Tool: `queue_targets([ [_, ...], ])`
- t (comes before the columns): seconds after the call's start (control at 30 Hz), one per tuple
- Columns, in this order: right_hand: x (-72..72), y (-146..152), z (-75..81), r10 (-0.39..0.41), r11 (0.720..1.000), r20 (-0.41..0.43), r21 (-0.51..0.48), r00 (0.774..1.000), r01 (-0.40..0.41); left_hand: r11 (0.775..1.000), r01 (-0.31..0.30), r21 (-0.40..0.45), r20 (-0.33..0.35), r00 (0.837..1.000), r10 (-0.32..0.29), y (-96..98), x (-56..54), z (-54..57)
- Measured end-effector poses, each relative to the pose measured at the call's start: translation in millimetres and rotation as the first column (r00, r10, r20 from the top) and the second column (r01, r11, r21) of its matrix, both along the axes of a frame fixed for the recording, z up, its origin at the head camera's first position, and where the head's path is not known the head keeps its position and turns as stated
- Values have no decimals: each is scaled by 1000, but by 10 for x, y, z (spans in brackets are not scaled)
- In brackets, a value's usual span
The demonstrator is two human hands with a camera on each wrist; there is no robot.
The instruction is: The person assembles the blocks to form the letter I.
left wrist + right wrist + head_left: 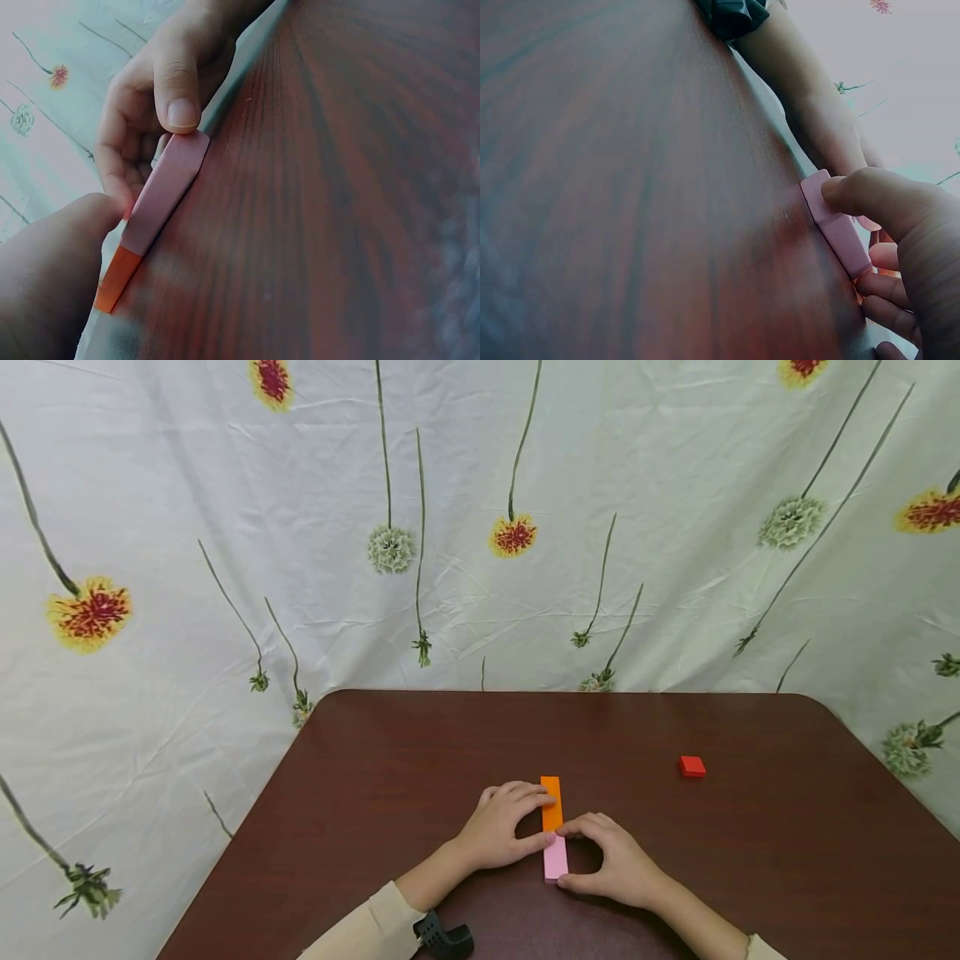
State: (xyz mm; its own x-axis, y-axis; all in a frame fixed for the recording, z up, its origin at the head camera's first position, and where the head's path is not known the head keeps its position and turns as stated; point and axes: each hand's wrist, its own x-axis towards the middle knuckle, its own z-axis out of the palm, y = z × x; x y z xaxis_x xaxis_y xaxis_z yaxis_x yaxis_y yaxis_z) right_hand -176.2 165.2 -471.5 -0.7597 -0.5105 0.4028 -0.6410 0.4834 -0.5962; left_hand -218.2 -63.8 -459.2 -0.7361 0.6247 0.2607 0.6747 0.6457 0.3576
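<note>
A pink block (pixel 556 862) and an orange block (pixel 552 817) lie end to end on the brown table. My right hand (pixel 618 864) pinches the pink block, thumb at its near end and index finger by its far end. My left hand (pixel 504 825) lies at the left of the row. Its fingers reach over the orange block, and its thumb touches near the seam between the two blocks. In the left wrist view the right thumb presses the end of the pink block (pixel 165 191). Fingers hide most of the orange block in the right wrist view.
A small red block (pixel 692 767) lies farther back on the right of the table (pixel 420 735). Behind the table hangs a white cloth (pixel 315 485) with printed flowers. A black device (pixel 444 937) is strapped at the left wrist.
</note>
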Motion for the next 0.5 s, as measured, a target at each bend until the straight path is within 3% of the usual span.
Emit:
queue_targets([
  [0.5,3,-2,-5,-4,1000,5,0,1000,4,1000,7,-18,12,1000,-7,0,18,-2],
])
